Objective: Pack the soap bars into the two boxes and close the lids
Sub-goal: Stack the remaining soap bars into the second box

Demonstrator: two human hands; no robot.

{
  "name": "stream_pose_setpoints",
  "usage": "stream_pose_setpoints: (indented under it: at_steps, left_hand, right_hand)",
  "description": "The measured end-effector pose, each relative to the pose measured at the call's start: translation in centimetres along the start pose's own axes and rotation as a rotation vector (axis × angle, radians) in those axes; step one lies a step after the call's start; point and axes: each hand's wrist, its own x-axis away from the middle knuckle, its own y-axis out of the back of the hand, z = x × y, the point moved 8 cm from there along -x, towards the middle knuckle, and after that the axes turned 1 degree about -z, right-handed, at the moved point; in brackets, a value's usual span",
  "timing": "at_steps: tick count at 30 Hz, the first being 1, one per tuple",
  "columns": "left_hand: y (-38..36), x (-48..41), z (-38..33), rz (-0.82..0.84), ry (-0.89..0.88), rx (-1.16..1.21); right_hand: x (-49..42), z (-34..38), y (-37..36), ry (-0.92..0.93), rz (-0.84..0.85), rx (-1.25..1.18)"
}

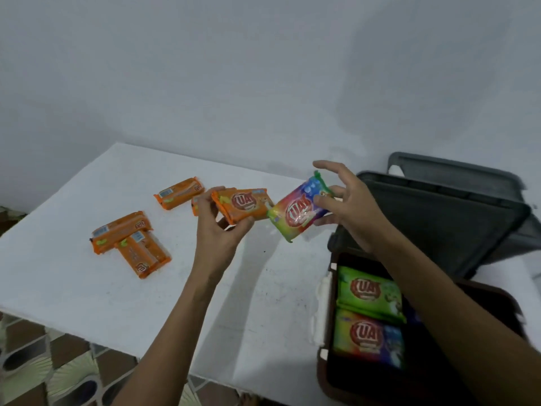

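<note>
The light was dim, flat and bluish. Soft shadows of the arms fell on the white table [73, 282]. Edges at lower right were smeared by motion blur; wide-angle bending curved the frame's borders.

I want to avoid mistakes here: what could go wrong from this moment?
1. The right hand holds the rainbow soap bar only by its fingertips, above the table; it may slip.
2. The left hand pinches an orange soap bar loosely.
3. The right forearm crosses the brown box, so it could bump the box.
</note>
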Motion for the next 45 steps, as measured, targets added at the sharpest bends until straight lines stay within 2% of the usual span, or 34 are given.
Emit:
stream_pose_setpoints:
  at_steps: [10, 18, 25, 31, 36, 42, 45]
  left_hand:
    - [-9.2, 4.4, 0.1, 0.159, 0.192, 0.328]
    - [-14.1, 7.7, 0.7, 0.285, 0.215, 0.255]
    - [-14.9, 8.9, 1.1, 0.296, 0.184, 0.124]
    - [-15.0, 9.2, 0.5, 0.296, 0.159, 0.061]
    - [-15.0, 9.4, 0.3, 0.316, 0.151, 0.042]
    - [-15.1, 9.4, 0.0, 0.354, 0.152, 0.037]
    - [-15.1, 9.6, -0.2, 0.406, 0.167, 0.042]
  right_hand:
    - [11.9, -3.2, 8.9, -0.115, -0.157, -0.177]
    - [19.3, -7.4, 10.6, -0.223, -0.178, -0.078]
    - [20.4, -10.5, 8.7, -0.308, -0.129, -0.175]
    - [19.6, -11.7, 8.0, -0.249, -0.072, 0.195]
    - [19.5, -11.6, 7.9, -0.165, -0.092, 0.503]
    - [19.4, -10.9, 8.3, -0.157, -0.055, 0.586]
    - [19.1, -8.7, 10.1, -0.091, -0.163, 0.665]
